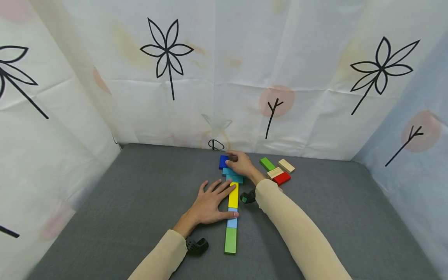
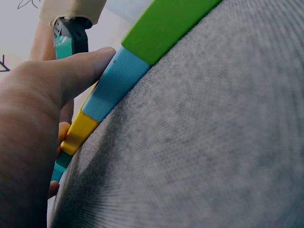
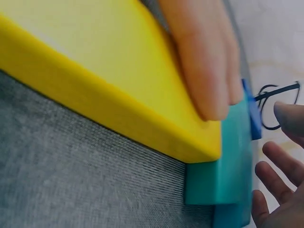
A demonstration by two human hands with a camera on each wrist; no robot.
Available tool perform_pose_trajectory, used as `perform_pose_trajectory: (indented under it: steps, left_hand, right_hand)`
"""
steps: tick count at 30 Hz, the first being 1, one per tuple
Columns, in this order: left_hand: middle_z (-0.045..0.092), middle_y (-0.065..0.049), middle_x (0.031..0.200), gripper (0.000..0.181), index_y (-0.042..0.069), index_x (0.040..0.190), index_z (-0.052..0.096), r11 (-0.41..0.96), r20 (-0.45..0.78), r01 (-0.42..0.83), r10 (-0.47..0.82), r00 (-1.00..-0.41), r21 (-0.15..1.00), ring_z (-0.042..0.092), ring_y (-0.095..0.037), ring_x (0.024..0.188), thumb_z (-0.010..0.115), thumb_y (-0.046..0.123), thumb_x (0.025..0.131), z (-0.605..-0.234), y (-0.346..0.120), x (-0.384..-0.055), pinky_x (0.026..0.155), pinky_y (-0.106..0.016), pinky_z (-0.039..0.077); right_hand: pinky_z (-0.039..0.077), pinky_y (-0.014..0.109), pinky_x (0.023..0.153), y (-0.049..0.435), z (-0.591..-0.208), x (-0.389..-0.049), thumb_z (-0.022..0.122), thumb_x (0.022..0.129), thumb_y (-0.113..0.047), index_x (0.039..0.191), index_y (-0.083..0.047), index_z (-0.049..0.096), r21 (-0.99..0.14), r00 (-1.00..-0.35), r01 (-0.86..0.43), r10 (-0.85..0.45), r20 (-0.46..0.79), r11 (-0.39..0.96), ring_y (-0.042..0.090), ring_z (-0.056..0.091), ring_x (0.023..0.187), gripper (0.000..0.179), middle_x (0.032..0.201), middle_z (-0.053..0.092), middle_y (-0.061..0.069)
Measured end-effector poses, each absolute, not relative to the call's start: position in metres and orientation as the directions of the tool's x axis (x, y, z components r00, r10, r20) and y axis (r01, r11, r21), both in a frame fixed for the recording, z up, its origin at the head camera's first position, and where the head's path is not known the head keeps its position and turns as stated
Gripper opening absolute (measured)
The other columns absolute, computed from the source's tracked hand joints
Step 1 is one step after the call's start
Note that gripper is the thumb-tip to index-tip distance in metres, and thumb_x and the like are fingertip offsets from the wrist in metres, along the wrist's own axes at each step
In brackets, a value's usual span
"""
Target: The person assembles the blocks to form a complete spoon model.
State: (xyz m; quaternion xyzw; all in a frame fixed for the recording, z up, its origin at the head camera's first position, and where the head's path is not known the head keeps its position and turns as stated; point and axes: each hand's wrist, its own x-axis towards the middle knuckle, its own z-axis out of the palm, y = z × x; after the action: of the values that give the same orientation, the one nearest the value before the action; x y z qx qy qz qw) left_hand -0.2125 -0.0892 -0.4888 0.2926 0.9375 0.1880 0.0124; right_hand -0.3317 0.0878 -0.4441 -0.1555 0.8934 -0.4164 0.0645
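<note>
Left hand (image 1: 210, 205) spread wide, touching yellow block (image 1: 233, 197), right hand (image 1: 240, 165) with fingers parted, beside dark blue block (image 1: 223, 161)

light blue block (image 1: 232, 223) partly hidden under thumb of left hand (image 1: 211, 204), green block (image 2: 164, 28) cut off beyond it, yellow block (image 3: 114, 71) cut off beside blurred fingers (image 3: 202, 71)

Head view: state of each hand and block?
Left hand: spread, crossing light blue block
Right hand: fingers apart, beside dark blue block
Near green block: flat, uncovered
Light blue block: flat, partly covered
Yellow block: flat, partly covered
Teal blocks: crosswise, offset
Dark blue block: beyond teal blocks
Red block, far green block, pale blocks: clustered, loose
</note>
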Motion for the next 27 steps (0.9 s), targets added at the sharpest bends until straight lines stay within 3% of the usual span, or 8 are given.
perform_pose_trajectory:
  steps: [3, 10, 18, 23, 27]
  left_hand:
    - [0.016, 0.01, 0.169, 0.091, 0.031, 0.162, 0.028, 0.755, 0.094, 0.549, 0.556, -0.826, 0.359, 0.018, -0.027, 0.154, 0.051, 0.078, 0.087, -0.49, -0.089, -0.213, 0.116, -0.067, 0.001]
    - [0.016, 0.01, 0.169, 0.092, 0.031, 0.162, 0.028, 0.763, 0.092, 0.546, 0.551, -0.829, 0.347, 0.018, -0.027, 0.154, 0.051, 0.079, 0.087, -0.491, -0.088, -0.213, 0.116, -0.067, 0.002]
    - [0.018, 0.009, 0.168, 0.093, 0.031, 0.162, 0.028, 0.773, 0.092, 0.541, 0.544, -0.834, 0.332, 0.019, -0.028, 0.154, 0.05, 0.08, 0.087, -0.492, -0.088, -0.212, 0.116, -0.068, 0.003]
    - [0.016, 0.01, 0.169, 0.092, 0.032, 0.162, 0.028, 0.772, 0.087, 0.54, 0.546, -0.834, 0.334, 0.018, -0.027, 0.154, 0.049, 0.08, 0.087, -0.493, -0.088, -0.212, 0.116, -0.067, 0.002]
    - [0.017, 0.009, 0.169, 0.092, 0.031, 0.162, 0.029, 0.764, 0.093, 0.546, 0.55, -0.83, 0.343, 0.018, -0.027, 0.154, 0.05, 0.08, 0.087, -0.493, -0.088, -0.212, 0.116, -0.067, 0.002]
  right_hand:
    - [0.046, 0.053, 0.103, 0.096, -0.441, -0.326, 0.061, 0.103, -0.015, 0.148, -0.008, 0.053, -0.812, -0.939, -0.239, -0.341, 0.052, 0.532, 0.037, 0.051, 0.13, 0.046, 0.145, 0.053, 0.019]
    - [0.044, 0.057, 0.103, 0.125, -0.437, -0.307, 0.066, 0.101, -0.021, 0.147, -0.006, 0.053, -0.812, -0.931, -0.314, -0.328, 0.161, 0.492, 0.039, 0.051, 0.129, 0.05, 0.144, 0.056, 0.018]
    - [0.044, 0.057, 0.098, 0.172, -0.446, -0.267, 0.074, 0.095, -0.018, 0.143, 0.001, 0.055, -0.811, -0.957, -0.291, -0.146, 0.252, 0.508, 0.041, 0.051, 0.124, 0.055, 0.137, 0.057, 0.022]
    - [0.04, 0.058, 0.098, 0.203, -0.452, -0.246, 0.08, 0.089, -0.023, 0.146, 0.0, 0.052, -0.78, -0.972, -0.142, 0.063, 0.227, 0.61, 0.043, 0.042, 0.128, 0.067, 0.143, 0.048, 0.025]
    - [0.027, 0.062, 0.108, 0.223, -0.458, -0.239, 0.082, 0.086, -0.032, 0.152, 0.002, 0.041, -0.739, -0.979, 0.019, 0.164, 0.124, 0.673, 0.048, 0.029, 0.134, 0.085, 0.148, 0.037, 0.03]
